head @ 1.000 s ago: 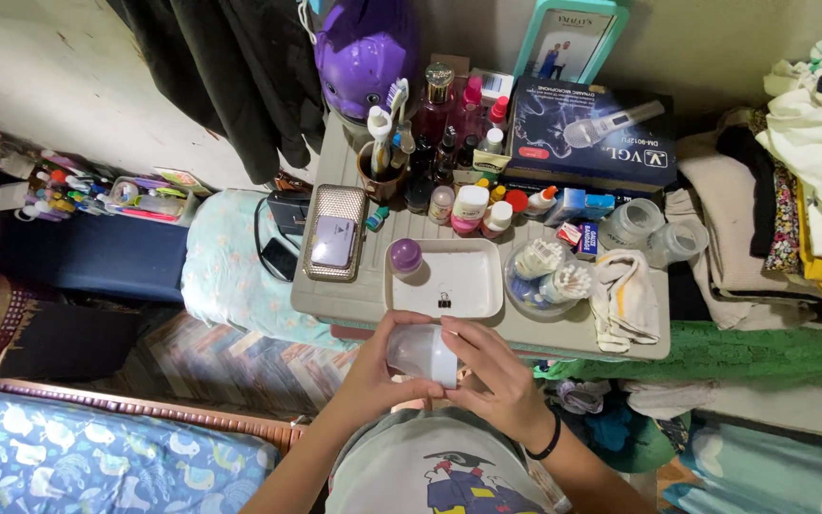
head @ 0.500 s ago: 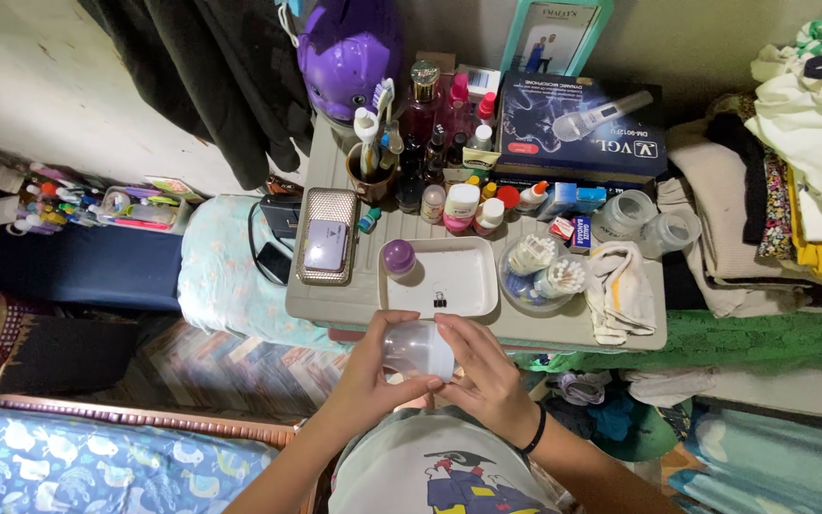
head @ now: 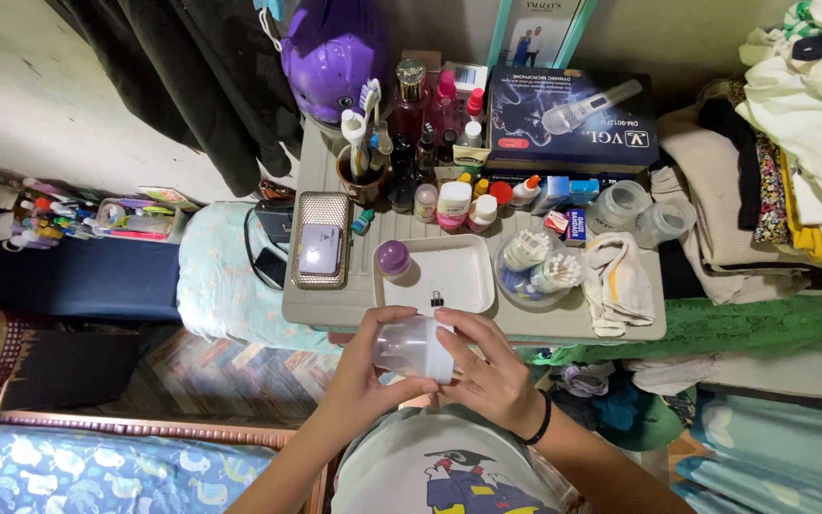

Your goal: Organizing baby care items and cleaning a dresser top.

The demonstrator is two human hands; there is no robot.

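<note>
I saw the desk (head: pixel 335 306) crowded: a white tray (head: pixel 463 271) held a purple cap (head: pixel 393 257) and clip (head: pixel 437 302), a bowl (head: pixel 535 286) held swabs. Below its edge, my left hand (head: pixel 363 376) and right hand (head: pixel 487 371) both gripped a clear, empty-looking bottle (head: pixel 414 347).

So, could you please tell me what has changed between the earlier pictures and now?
Very little: both hands, left hand and right hand, still hold the clear bottle at the table edge; its tilt barely differs. The white tray and purple cap stayed put.
</note>
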